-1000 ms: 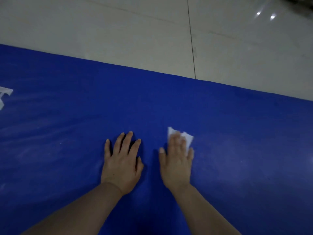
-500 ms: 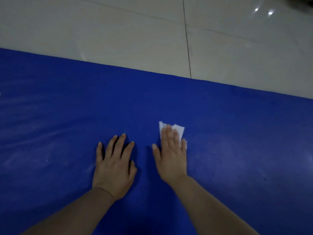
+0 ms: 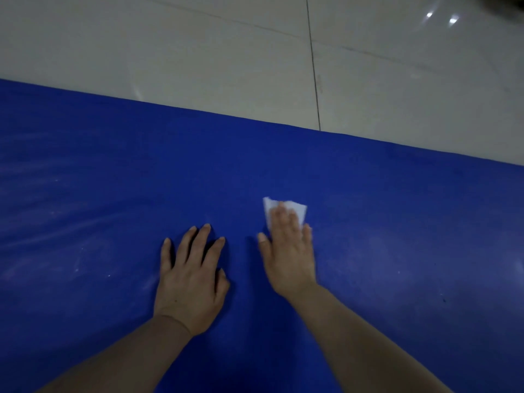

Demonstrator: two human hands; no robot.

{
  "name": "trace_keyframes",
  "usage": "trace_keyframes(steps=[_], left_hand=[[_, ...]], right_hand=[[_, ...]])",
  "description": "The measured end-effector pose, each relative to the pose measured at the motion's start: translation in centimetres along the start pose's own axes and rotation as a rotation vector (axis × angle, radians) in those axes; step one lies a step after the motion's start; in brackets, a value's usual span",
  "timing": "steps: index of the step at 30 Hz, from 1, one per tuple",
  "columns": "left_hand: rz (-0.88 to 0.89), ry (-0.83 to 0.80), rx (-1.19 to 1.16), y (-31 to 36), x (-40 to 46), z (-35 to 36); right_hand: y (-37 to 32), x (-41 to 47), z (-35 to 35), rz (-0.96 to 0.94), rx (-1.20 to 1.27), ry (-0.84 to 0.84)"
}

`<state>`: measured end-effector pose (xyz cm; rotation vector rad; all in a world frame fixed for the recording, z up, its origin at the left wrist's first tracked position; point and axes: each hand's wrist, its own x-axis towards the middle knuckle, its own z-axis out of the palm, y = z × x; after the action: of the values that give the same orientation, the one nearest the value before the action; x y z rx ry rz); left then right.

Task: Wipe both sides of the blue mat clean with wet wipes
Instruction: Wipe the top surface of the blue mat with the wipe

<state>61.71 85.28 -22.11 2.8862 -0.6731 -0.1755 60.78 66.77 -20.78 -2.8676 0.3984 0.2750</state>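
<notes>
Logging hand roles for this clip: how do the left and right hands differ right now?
The right hand presses a white wet wipe under straight, close fingers; the left hand lies bare with fingers spread. The right hand reaches farther forward than the left. Both rest palm-down on the blue mat.

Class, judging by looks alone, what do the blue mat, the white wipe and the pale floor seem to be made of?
Blue mat: probably foam or vinyl, with a matte, smudged surface.
White wipe: thin, soft nonwoven sheet, crumpled under the right hand.
Pale floor: glossy tile, showing grout lines and light reflections.
</notes>
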Motion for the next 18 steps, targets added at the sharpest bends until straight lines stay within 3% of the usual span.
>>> trace_keyframes(steps=[2, 5, 7, 10, 12, 18], left_hand=[[-0.005, 0.001, -0.003, 0.0, 0.0, 0.0], [-0.002, 0.009, -0.007, -0.1, 0.0, 0.1], [-0.001, 0.018, -0.007, -0.1, -0.1, 0.2], [-0.006, 0.013, -0.003, -0.1, 0.0, 0.1], [-0.004, 0.01, -0.001, -0.1, 0.0, 0.1], [-0.003, 0.016, -0.019, -0.1, 0.1, 0.0]], right_hand=[[3.2, 0.8, -0.5, 0.205, -0.001, 0.123], [4.9, 2.1, -1.2, 0.442, 0.042, 0.074], [2.6, 2.5, -1.0, 0.367, 0.017, 0.082], [-1.8, 1.7, -0.1, 0.027, -0.036, 0.012], [-2.0, 1.5, -0.2, -0.06, -0.043, -0.051], [5.8, 3.2, -2.2, 0.411, 0.072, 0.055]])
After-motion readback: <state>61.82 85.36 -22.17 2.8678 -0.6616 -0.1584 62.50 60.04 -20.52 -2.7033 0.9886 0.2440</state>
